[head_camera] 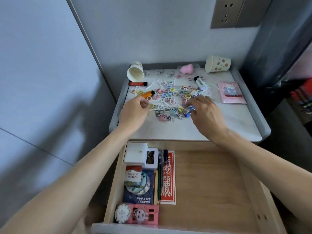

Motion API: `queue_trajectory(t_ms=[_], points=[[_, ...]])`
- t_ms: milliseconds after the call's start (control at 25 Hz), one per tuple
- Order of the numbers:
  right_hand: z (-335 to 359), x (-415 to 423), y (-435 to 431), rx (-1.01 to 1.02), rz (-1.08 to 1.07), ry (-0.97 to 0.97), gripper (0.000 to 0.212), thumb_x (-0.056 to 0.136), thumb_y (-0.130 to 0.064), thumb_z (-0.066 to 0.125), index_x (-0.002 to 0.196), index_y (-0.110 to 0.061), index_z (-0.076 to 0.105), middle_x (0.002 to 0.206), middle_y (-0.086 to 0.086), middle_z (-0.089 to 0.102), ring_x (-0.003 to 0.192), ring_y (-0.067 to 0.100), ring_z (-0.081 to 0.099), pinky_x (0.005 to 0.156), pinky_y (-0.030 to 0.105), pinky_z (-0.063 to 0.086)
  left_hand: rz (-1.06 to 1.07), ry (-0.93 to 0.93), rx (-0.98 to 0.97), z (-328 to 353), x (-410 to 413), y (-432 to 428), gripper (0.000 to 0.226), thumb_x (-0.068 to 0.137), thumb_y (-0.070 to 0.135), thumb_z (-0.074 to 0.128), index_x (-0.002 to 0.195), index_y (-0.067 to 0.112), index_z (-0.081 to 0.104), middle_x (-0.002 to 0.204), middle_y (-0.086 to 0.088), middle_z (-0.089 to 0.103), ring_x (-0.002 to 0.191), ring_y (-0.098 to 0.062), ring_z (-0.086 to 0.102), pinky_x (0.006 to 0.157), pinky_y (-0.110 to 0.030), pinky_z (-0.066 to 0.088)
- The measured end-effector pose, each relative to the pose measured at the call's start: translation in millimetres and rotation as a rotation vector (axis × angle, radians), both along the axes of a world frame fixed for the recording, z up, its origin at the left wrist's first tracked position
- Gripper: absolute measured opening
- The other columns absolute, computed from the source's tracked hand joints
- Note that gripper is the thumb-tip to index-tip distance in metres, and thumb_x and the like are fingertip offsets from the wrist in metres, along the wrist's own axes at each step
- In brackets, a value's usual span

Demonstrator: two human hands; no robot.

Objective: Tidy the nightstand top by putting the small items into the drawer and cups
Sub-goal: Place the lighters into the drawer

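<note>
**Tidying barely begun: most small items left on the desk**

Head view: The drawer (211, 174) is seen pulled open at 6 o'clock of the desk (194, 130). Boxes, cards and pens are packed along its left side, and the rest of its floor is bare. Both cups, the left cup (135, 72) and the right cup (217, 64), are tipped over at the far corners, and nothing can be seen inside them. The heap of pastel hair rings (168, 93), the keychains (167, 115), the white tube (200, 81) and the pink packet (232, 92) are left on the desk, so nearly all the work is judged outstanding.

The left hand (135, 110) is held with fingertips drawn together; whether anything is pinched cannot be told. The orange lighter (147, 94) lies just beside it at 1 o'clock. The right hand (204, 112) is curled about a small blue thing (189, 113), blurred, at its 9 o'clock. The rings lie between the hands, toward 12 o'clock.
</note>
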State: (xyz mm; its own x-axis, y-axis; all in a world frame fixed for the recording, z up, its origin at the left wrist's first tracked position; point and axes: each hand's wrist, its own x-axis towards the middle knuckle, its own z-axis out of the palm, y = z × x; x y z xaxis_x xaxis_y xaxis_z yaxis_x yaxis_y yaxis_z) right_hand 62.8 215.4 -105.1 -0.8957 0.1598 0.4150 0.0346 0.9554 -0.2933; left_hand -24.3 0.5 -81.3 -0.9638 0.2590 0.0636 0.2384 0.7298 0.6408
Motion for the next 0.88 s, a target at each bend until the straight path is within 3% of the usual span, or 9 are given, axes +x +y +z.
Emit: queue_trajectory(t_ms=[120,240,400,560,680,800,880], points=[[-9,-32,25,0.123,0.028,-0.251,0.033,0.088,-0.005,0.057,0.116,-0.02,0.066,0.12,0.001,0.061,0.114,0.024,0.051,0.094,0.034,0.044,-0.019,0.099,-0.199,1,-52,22,0.027,0.098,0.02,0.056,0.124,0.017,0.06,0.122,-0.006,0.065,0.104,-0.023,0.063,0.084,-0.038,0.054],[-9,-43,37,0.239,0.124,-0.326,0.034,0.093,-0.018,0.059,0.126,-0.028,0.058,0.126,-0.002,0.055,0.121,0.021,0.046,0.101,0.033,0.036,-0.038,0.145,-0.413,-4,-78,38,0.027,0.098,0.017,0.055,0.124,0.014,0.06,0.123,-0.009,0.062,0.114,-0.029,0.058,0.089,-0.041,0.051],[0,-45,44,0.285,0.199,-0.404,0.037,0.095,-0.028,0.059,0.131,-0.025,0.05,0.127,-0.001,0.051,0.124,0.021,0.045,0.102,0.032,0.033,-0.049,0.174,-0.537,-16,-95,45,0.018,0.094,0.007,0.05,0.106,0.013,0.063,0.1,-0.009,0.066,0.09,-0.03,0.063,0.077,-0.046,0.056],[10,-44,44,0.131,0.206,-0.337,0.02,0.096,-0.017,0.057,0.114,-0.014,0.049,0.109,0.004,0.058,0.099,0.023,0.055,0.079,0.029,0.037,-0.051,0.069,-0.526,-22,-106,45,0.009,0.091,0.01,0.059,0.092,0.011,0.068,0.097,-0.008,0.07,0.079,-0.025,0.064,0.072,-0.043,0.056],[21,-71,51,0.087,0.105,-0.227,0.014,0.099,-0.008,0.043,0.113,-0.011,0.044,0.097,0.006,0.061,0.073,0.021,0.055,0.065,0.033,0.042,-0.068,0.103,-0.535,-24,-106,47,0.015,0.093,0.006,0.056,0.106,0.003,0.062,0.113,-0.014,0.064,0.089,-0.031,0.064,0.072,-0.043,0.053],[23,-106,68,0.003,-0.121,-0.253,0.017,0.096,-0.002,0.041,0.113,-0.004,0.045,0.098,0.013,0.059,0.071,0.025,0.053,0.061,0.037,0.04,-0.053,0.155,-0.522,-19,-100,46,0.019,0.097,0.003,0.045,0.116,0.005,0.049,0.104,-0.011,0.064,0.087,-0.031,0.061,0.065,-0.04,0.043],[19,-117,77,0.029,-0.237,-0.336,0.017,0.098,-0.016,0.05,0.108,-0.001,0.053,0.099,0.015,0.058,0.077,0.028,0.055,0.061,0.036,0.04,0.015,0.204,-0.416,-14,-107,42,0.018,0.101,0.01,0.04,0.119,0.009,0.044,0.096,-0.005,0.063,0.086,-0.028,0.059,0.066,-0.038,0.039]])
